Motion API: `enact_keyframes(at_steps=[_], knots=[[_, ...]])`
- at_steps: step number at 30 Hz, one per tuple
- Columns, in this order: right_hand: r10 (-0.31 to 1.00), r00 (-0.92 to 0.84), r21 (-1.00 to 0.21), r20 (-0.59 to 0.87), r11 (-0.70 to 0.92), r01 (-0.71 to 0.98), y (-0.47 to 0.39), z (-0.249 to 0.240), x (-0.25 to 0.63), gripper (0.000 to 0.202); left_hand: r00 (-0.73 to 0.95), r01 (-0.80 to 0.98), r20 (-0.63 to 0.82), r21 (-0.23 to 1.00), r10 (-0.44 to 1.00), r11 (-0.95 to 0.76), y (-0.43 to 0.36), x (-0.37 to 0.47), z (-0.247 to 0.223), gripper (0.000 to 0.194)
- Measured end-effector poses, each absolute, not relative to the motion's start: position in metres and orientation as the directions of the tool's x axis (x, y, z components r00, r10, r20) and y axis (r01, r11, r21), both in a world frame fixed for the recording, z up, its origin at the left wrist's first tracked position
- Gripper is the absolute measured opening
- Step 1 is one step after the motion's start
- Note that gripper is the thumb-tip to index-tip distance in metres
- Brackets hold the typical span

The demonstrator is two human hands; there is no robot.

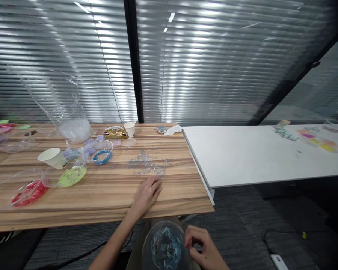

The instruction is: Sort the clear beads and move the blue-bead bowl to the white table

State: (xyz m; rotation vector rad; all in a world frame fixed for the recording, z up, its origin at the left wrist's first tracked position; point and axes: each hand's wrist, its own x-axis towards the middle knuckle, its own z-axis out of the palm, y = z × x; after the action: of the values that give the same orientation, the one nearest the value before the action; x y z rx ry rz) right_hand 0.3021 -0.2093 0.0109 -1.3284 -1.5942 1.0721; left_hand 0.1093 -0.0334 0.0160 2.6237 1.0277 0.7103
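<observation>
On the wooden table my left hand (147,195) lies palm down, fingers slightly bent, at the near edge of a loose scatter of small clear-blue tube-like pieces (145,163). Its fingertips touch or nearly touch the closest pieces, and nothing shows in its grip. Below the table's front edge, over my lap, is a round clear plastic bowl (166,247) holding many similar pale blue pieces. My right hand (201,245) is closed at the bowl's right rim, thumb and fingers pinched together there.
Leftward on the table (101,202) stand clear bowls with red pieces (29,193), green pieces (72,175) and blue pieces (102,157). Paper cups (53,158), a clear bag (74,129) and a gold packet (115,132) are near. A white table (236,157) adjoins at right.
</observation>
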Motion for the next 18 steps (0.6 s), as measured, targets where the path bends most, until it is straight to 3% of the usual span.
enact_keyframes(at_steps=[5, 12, 18], knots=[[0.991, 0.055, -0.979, 0.121, 0.11, 0.169, -0.206, 0.024, 0.332, 0.013, 0.616, 0.591, 0.357, 0.379, 0.702, -0.712, -0.022, 0.101, 0.016, 0.012], [0.897, 0.441, -1.0, 0.027, 0.026, 0.008, -0.185, 0.016, 0.36, 0.014, 0.494, 0.719, 0.394, 0.315, 0.775, -0.619, -0.009, 0.08, 0.018, 0.02], [0.824, 0.564, -0.993, -0.058, 0.011, -0.12, -0.159, 0.01, 0.36, 0.022, 0.783, 0.49, 0.301, 0.24, 0.544, -0.838, -0.023, 0.094, 0.013, 0.037]])
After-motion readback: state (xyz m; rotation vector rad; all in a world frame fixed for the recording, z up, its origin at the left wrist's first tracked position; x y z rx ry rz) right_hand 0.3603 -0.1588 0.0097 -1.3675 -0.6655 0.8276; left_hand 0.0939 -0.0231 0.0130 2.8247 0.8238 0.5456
